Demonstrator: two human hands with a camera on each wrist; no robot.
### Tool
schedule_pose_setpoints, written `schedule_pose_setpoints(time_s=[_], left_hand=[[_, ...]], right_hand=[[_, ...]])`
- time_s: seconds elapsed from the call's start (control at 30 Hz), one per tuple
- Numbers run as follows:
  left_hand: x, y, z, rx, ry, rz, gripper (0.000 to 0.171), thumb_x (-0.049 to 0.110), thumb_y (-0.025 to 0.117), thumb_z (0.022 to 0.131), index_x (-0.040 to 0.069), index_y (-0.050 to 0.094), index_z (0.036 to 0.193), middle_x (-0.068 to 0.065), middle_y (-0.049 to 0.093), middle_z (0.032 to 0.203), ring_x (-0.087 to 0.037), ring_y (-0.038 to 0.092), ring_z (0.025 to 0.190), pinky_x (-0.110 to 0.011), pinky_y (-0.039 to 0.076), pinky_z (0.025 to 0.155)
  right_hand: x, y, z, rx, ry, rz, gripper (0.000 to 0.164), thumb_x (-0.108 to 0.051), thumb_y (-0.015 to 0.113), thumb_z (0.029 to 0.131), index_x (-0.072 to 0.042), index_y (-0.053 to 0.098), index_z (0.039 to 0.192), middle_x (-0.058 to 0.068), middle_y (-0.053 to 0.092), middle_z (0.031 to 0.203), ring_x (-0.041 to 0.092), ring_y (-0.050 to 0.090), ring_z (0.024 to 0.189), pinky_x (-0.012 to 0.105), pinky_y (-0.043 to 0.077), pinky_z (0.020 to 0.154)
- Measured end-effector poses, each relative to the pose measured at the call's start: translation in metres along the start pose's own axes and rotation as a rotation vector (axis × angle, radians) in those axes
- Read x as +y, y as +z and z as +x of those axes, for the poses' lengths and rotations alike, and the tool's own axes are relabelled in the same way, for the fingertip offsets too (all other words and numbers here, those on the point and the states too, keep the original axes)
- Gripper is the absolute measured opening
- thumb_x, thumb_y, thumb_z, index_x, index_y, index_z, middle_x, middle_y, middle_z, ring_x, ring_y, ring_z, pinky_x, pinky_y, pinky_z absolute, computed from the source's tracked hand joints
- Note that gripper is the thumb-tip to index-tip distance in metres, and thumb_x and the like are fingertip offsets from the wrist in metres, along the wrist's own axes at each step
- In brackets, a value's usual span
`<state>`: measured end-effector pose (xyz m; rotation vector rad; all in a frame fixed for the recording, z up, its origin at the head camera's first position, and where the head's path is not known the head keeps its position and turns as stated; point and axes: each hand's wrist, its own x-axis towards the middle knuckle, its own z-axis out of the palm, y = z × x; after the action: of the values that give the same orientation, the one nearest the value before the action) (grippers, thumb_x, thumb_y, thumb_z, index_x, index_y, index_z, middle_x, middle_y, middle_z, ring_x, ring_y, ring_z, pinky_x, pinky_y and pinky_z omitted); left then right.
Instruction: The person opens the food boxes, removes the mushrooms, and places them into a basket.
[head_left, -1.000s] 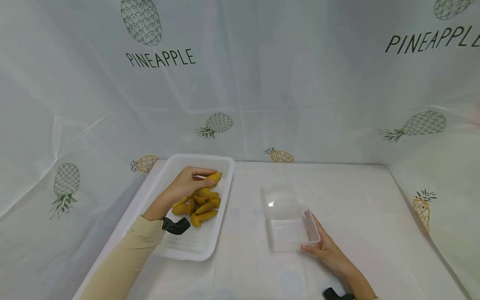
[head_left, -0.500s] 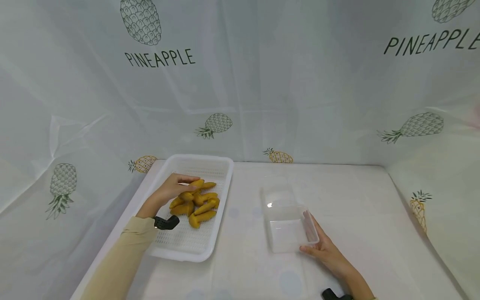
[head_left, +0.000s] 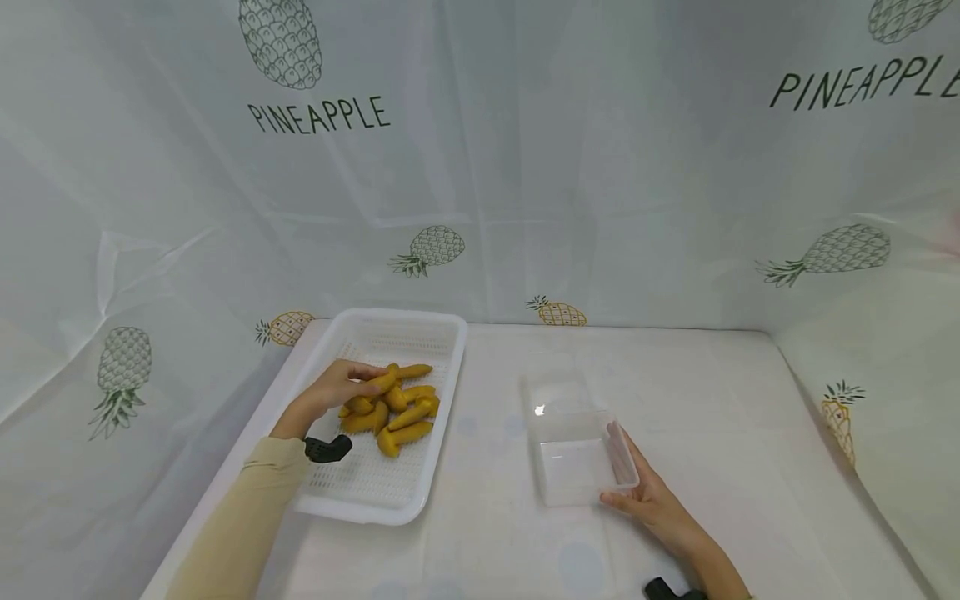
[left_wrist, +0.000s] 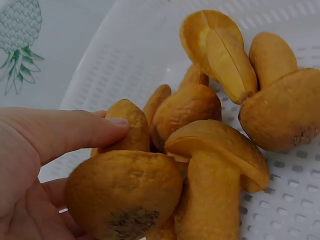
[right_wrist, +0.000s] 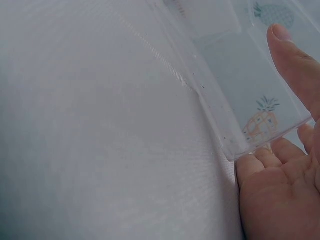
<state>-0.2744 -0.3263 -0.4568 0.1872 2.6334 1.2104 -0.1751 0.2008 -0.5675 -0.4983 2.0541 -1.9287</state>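
Note:
My left hand (head_left: 339, 387) is over the left side of a heap of yellow-brown mushrooms (head_left: 408, 417) in a white perforated basket (head_left: 367, 492). Thumb and fingers pinch one mushroom (left_wrist: 125, 192) by its stem; its rounded cap, with a dark patch, faces the wrist camera. Another mushroom (left_wrist: 215, 165) lies right beside it. On the right, my right hand (head_left: 656, 508) grips the near right corner of a clear plastic box (head_left: 573, 471), thumb over the wall and fingers along the outside. No contents show in the box.
The box's clear lid (head_left: 558, 387) is folded back toward the far side. A white cloth with pale dots covers the table (head_left: 487, 483). Pineapple-printed sheeting (head_left: 510, 167) rises behind and at both sides. The basket's raised rim (head_left: 441, 450) surrounds the mushrooms.
My left hand has moved left and nearer across the heap, from its far right side. A mushroom now shows lying at the heap's far end. My right hand and the box stay put.

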Motion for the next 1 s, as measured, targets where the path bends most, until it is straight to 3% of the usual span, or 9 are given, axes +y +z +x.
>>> schedule_pose_setpoints(time_s=[0.1, 0.4, 0.63, 0.83, 1.0], left_hand=[[-0.002, 0.002, -0.001, -0.004, -0.017, 0.003, 0.039, 0.016, 0.067, 0.098, -0.003, 0.062, 0.132, -0.023, 0.062, 0.127, -0.042, 0.051, 0.122, -0.054, 0.045, 0.100], [-0.006, 0.004, -0.001, 0.008, 0.033, 0.004, 0.037, 0.009, 0.065, 0.098, -0.006, 0.061, 0.131, -0.025, 0.061, 0.129, -0.042, 0.056, 0.119, -0.049, 0.049, 0.098], [-0.011, 0.005, 0.002, 0.055, 0.013, 0.050, 0.034, 0.004, 0.067, 0.095, -0.004, 0.064, 0.128, -0.024, 0.062, 0.128, -0.042, 0.056, 0.119, -0.048, 0.050, 0.097], [-0.008, 0.005, 0.000, 0.071, 0.017, 0.076, 0.036, -0.001, 0.068, 0.092, -0.007, 0.064, 0.127, -0.026, 0.062, 0.127, -0.043, 0.057, 0.118, -0.049, 0.051, 0.095], [-0.001, 0.003, -0.002, 0.072, -0.001, 0.089, 0.042, 0.006, 0.069, 0.094, -0.007, 0.059, 0.133, -0.025, 0.060, 0.131, -0.044, 0.054, 0.123, -0.052, 0.048, 0.099]], right_hand=[[0.000, 0.000, 0.000, 0.000, -0.022, -0.011, 0.104, 0.001, 0.070, 0.090, -0.030, 0.001, 0.162, 0.014, -0.011, 0.166, -0.016, 0.014, 0.135, 0.010, 0.035, 0.100], [-0.002, -0.001, -0.001, -0.005, -0.038, 0.004, 0.103, 0.003, 0.069, 0.091, -0.028, 0.001, 0.162, 0.015, -0.010, 0.165, -0.008, 0.027, 0.132, 0.018, 0.048, 0.091], [-0.001, -0.001, -0.001, -0.004, -0.055, -0.006, 0.103, 0.003, 0.069, 0.090, -0.026, 0.002, 0.162, 0.017, -0.009, 0.165, -0.017, 0.017, 0.134, 0.010, 0.036, 0.099], [-0.002, -0.001, -0.001, 0.022, -0.036, 0.003, 0.104, 0.004, 0.072, 0.087, -0.026, 0.006, 0.162, 0.015, -0.002, 0.166, -0.001, 0.032, 0.135, 0.023, 0.051, 0.091], [-0.003, -0.004, 0.000, 0.034, -0.051, -0.022, 0.105, 0.004, 0.076, 0.084, -0.018, 0.009, 0.162, 0.018, 0.002, 0.165, 0.009, 0.047, 0.125, 0.035, 0.058, 0.081]])
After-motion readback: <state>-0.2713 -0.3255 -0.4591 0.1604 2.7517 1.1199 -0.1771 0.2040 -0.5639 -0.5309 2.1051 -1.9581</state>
